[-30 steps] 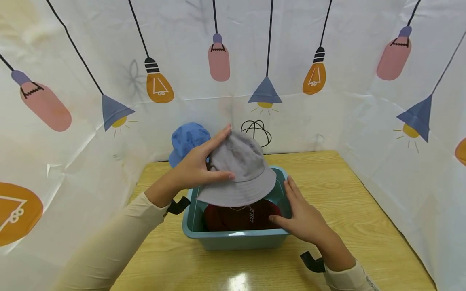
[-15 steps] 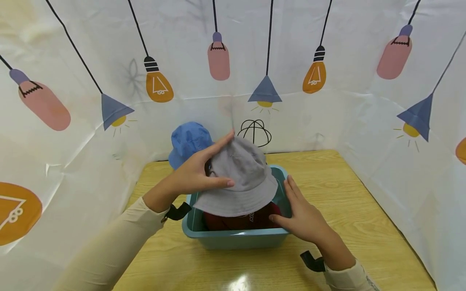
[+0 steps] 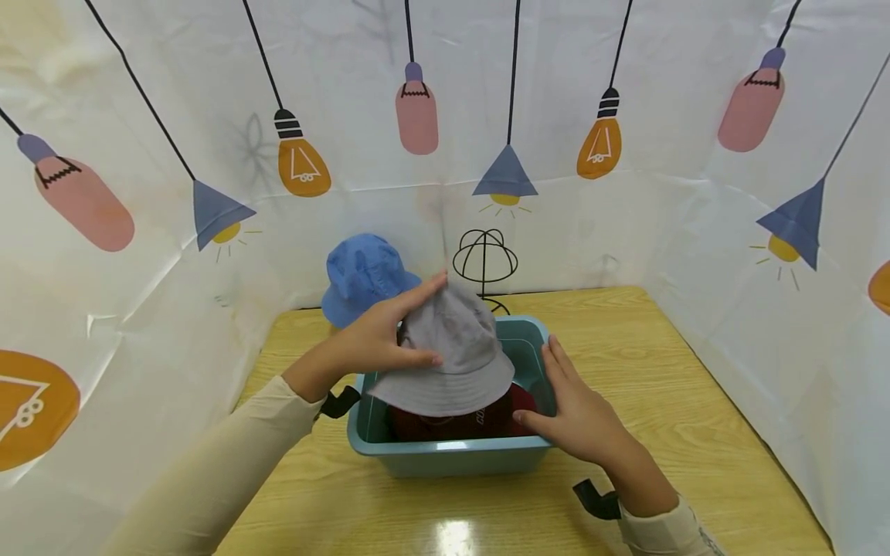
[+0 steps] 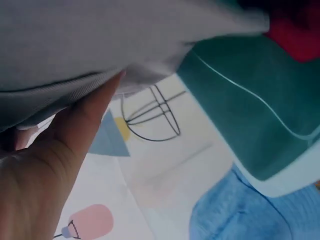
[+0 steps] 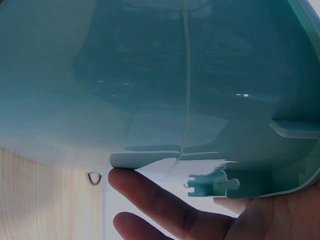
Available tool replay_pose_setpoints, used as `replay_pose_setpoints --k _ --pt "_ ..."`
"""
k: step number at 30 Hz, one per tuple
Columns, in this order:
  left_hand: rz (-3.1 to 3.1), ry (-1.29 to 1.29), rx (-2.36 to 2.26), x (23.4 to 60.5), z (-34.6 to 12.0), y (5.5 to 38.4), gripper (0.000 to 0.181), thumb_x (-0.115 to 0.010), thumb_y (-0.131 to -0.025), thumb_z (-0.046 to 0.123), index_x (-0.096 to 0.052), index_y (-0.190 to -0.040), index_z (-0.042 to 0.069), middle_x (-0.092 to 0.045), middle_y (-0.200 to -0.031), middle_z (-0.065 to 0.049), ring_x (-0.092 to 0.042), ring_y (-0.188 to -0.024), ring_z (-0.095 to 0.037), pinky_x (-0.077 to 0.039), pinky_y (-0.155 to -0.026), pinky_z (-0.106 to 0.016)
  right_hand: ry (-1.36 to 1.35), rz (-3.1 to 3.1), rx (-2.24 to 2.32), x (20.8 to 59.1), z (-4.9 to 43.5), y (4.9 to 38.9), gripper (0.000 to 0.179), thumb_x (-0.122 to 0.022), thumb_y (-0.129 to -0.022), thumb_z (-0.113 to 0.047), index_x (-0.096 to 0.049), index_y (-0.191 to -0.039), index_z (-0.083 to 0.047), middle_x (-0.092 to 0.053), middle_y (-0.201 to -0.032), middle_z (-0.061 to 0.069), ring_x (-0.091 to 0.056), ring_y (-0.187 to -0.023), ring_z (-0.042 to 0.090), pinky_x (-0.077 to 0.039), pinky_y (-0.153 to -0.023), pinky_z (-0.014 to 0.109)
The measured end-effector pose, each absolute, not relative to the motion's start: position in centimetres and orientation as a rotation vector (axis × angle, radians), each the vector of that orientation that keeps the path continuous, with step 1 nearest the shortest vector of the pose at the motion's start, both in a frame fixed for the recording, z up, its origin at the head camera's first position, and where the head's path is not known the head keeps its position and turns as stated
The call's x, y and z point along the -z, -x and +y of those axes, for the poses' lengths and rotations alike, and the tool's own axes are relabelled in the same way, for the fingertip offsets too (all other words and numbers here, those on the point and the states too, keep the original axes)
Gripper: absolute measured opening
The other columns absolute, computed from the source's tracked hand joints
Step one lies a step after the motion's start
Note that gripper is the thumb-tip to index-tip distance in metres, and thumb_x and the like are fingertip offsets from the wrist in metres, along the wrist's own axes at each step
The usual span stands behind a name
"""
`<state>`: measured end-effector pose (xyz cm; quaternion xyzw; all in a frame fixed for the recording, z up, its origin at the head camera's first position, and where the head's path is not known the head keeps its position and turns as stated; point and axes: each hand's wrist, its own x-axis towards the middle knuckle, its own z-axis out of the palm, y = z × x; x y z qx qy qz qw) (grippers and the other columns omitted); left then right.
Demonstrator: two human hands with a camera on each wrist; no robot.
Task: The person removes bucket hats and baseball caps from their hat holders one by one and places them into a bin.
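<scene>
A grey bucket hat is in my left hand, its crown up and brim tilted over the teal plastic basin. Thumb and fingers spread along the hat's left side; the left wrist view shows a finger against the grey cloth. Inside the basin lies a dark red cap with pale lettering, partly covered by the grey brim. My right hand holds the basin's right edge, thumb on the inner side and fingers along the outside. In the right wrist view, fingertips touch the basin's outer wall.
Behind the basin, at the left, sits a blue bucket hat. A black wire hat stand rises at the back of the wooden table. White sheeting printed with lamps and bulbs surrounds the table on the back and sides.
My left hand has brought the grey hat lower over the basin and slightly left. More of the wire stand and the blue hat's brim now shows. My right hand stays on the basin.
</scene>
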<state>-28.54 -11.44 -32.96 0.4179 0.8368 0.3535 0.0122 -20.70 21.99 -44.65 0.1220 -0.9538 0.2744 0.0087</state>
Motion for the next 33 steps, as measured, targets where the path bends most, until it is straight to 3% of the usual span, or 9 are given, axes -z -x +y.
replay_pose_setpoints --k 8,15,23,28,33 --pt "2.66 -1.487 -0.845 33.9 -11.1 29.4 0.111 -0.086 -0.086 0.039 -0.013 -0.168 0.027 -0.009 -0.174 0.011 -0.019 -0.159 -0.015 -0.03 -0.125 -0.045 -0.377 -2.985 -0.835 44.5 21.9 20.5 0.116 -0.063 -0.087 -0.076 -0.007 -0.168 -0.014 0.002 -0.176 0.003 -0.048 -0.142 0.047 -0.055 -0.086 0.065" --pt "2.647 -1.535 -0.743 34.4 -10.5 29.9 0.112 -0.086 -0.086 0.037 -0.012 -0.168 0.025 -0.01 -0.174 0.009 -0.021 -0.159 -0.016 -0.031 -0.125 -0.043 -0.376 -2.979 -0.835 44.4 21.9 20.5 0.116 -0.063 -0.088 -0.075 -0.007 -0.168 -0.014 0.002 -0.176 0.004 -0.046 -0.144 0.047 -0.053 -0.09 0.067" --pt "2.599 -1.496 -0.679 35.4 -9.6 30.0 0.103 -0.086 -0.087 0.031 -0.022 -0.167 0.023 -0.028 -0.171 0.006 -0.044 -0.148 -0.015 -0.042 -0.118 -0.04 -0.367 -2.987 -0.859 44.7 22.0 20.6 0.117 -0.063 -0.086 -0.076 -0.006 -0.168 -0.015 0.003 -0.176 0.002 -0.04 -0.148 0.046 -0.052 -0.092 0.069" --pt "2.553 -1.429 -0.669 35.8 -9.1 30.1 0.102 -0.086 -0.088 0.028 -0.022 -0.167 0.023 -0.03 -0.17 0.007 -0.055 -0.141 -0.018 -0.046 -0.115 -0.039 -0.365 -2.994 -0.879 44.7 21.9 20.7 0.118 -0.064 -0.085 -0.077 -0.006 -0.169 -0.016 0.004 -0.176 0.0 -0.039 -0.149 0.045 -0.052 -0.093 0.07" --pt "2.516 -1.392 -0.577 35.5 -9.0 30.1 0.097 -0.086 -0.087 0.032 -0.029 -0.165 0.019 -0.035 -0.168 0.002 -0.04 -0.151 -0.018 -0.039 -0.121 -0.04 -0.376 -2.989 -0.867 44.6 22.0 20.7 0.118 -0.064 -0.086 -0.077 -0.006 -0.168 -0.016 0.003 -0.176 0.0 -0.042 -0.147 0.046 -0.053 -0.091 0.069"
